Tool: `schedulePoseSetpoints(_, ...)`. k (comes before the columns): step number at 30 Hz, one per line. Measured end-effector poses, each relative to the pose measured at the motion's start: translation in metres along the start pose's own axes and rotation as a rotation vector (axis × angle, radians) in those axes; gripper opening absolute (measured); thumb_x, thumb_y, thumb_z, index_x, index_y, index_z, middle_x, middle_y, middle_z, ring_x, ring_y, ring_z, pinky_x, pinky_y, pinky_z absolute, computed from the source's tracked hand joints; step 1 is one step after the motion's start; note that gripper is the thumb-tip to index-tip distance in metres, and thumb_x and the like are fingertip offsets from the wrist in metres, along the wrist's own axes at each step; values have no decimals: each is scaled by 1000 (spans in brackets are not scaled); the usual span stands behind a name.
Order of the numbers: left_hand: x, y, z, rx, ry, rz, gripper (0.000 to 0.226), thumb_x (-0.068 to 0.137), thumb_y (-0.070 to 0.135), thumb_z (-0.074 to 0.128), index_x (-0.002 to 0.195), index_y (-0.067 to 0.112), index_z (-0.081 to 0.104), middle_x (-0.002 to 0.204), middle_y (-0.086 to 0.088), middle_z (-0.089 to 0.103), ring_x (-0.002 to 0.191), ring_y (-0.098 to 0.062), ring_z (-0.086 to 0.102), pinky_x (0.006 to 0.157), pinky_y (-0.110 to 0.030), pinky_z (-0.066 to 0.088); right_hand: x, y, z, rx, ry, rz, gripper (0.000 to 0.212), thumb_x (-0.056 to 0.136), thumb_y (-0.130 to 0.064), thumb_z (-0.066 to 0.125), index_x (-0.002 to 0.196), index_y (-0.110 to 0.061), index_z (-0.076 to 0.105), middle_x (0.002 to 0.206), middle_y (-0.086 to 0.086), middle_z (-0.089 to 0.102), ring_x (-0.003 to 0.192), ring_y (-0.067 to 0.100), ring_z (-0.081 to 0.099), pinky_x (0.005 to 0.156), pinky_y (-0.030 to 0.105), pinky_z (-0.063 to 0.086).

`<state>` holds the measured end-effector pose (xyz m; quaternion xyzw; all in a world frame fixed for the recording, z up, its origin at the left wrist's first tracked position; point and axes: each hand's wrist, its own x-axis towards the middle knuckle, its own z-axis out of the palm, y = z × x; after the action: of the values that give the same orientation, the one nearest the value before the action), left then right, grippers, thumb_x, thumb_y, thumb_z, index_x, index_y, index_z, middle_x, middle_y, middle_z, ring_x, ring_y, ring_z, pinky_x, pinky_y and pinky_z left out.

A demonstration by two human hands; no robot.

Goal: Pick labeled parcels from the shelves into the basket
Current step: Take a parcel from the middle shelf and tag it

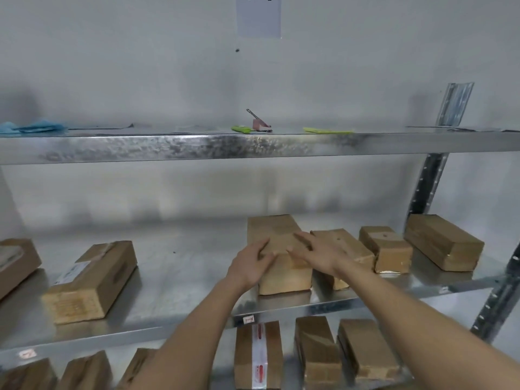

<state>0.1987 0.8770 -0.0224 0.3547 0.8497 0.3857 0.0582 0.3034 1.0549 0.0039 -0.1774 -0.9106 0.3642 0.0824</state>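
Centre of the frame, on the middle shelf [174,266], a brown cardboard parcel [277,249] lies lengthwise. The left hand [250,264] cups its near left corner, fingers curled against the top; the right hand [315,253] lies flat on top, fingers spread, gripping nothing. The parcel looks stiff, squared and probably light; taking it by both long sides seems safest. No basket shows. Other parcels sit beside and below.

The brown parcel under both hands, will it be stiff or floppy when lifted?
The parcel looks boxy with firm edges, so probably stiff. Flat faces suggest it will not roll. The left hand and right hand lie on it; weight cannot be judged.
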Motion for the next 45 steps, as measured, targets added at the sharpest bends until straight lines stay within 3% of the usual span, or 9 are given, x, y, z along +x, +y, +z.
schedulePoseSetpoints(6,-2,6,6,-108,78,-44,52,98,46,52,147,28,44,148,1,48,129,-19,49,105,-26,35,2,1,1,45,35,-21,65,98,-53,58,154,-24,41,159,0,40,144,20,39,99,22,29)
schedulePoseSetpoints(12,-12,2,-14,-294,208,-114,46,93,36,65,136,26,57,137,4,56,114,-11,52,99,-23,40,7,-21,12,123,65,-50,67,92,-44,72,150,-20,47,154,2,48,139,21,47,111,30,37)
schedulePoseSetpoints(16,-22,-4,-38,-433,239,-75,64,84,19,75,142,28,49,135,7,57,118,-15,57,102,-35,50,10,-42,19,269,134,-44,95,76,-25,90,154,-30,35,134,4,58,110,18,61,94,32,53)
schedulePoseSetpoints(21,-35,-10,-69,-484,235,40,84,74,-1,81,136,36,39,118,15,57,108,-8,56,76,-18,58,12,-67,27,276,100,-31,132,64,-22,98,163,-30,12,152,1,45,128,26,55,104,40,50)
schedulePoseSetpoints(25,-43,-21,-89,-563,218,-26,73,87,1,71,141,31,31,126,5,52,98,-8,56,57,-15,55,8,-91,35,280,60,-54,125,60,-13,98,160,-24,24,135,2,55,118,26,60,97,38,54)
schedulePoseSetpoints(29,-51,-34,-108,-498,208,-60,91,63,5,87,138,27,41,129,4,49,106,-17,57,70,-35,62,4,-106,47,267,79,-105,89,57,-1,92,133,-25,53,110,5,65,99,26,68,81,46,62)
schedulePoseSetpoints(36,-69,-41,-133,-595,232,-56,62,74,29,86,126,26,53,120,12,59,101,-4,61,70,-14,47,-5,-122,63,434,104,-44,66,75,-38,89,126,-21,52,121,-6,61,100,4,58,73,16,45)
schedulePoseSetpoints(40,-74,-44,-141,-630,251,-82,61,79,40,80,132,29,53,120,3,61,103,-10,62,79,-23,52,-11,-128,67,442,169,-68,91,65,-59,90,138,-25,48,126,-6,63,109,10,61,86,25,51)
schedulePoseSetpoints(45,-79,-44,-147,-674,198,-98,56,82,49,74,131,28,55,118,3,63,106,-10,61,85,-29,51,-19,-134,70,525,107,-43,91,71,-55,87,144,-25,41,123,-7,59,109,13,60,91,30,50)
